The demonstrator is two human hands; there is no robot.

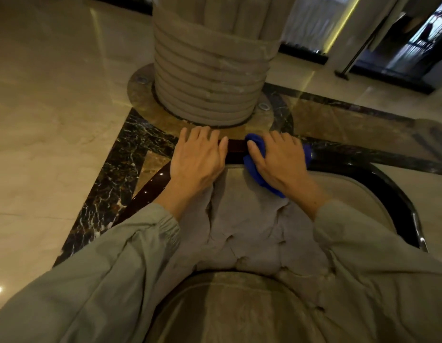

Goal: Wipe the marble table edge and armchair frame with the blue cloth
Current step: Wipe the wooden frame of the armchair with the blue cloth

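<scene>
I look down over the back of an armchair with a glossy dark wooden frame [236, 149] curving around grey tufted upholstery [252, 231]. My right hand [279, 159] presses a bunched blue cloth [256, 169] onto the top rail of the frame. My left hand [197, 157] rests just to the left of it, fingers wrapped over the same rail. A short bare stretch of rail shows between the two hands. The marble table is not in view.
A thick ribbed stone column [210, 65] rises just beyond the chair on a round base. Polished marble floor [54, 120] with a dark veined inlay band [126, 154] spreads left and right. A dark stand [343, 70] and doorway are at far right.
</scene>
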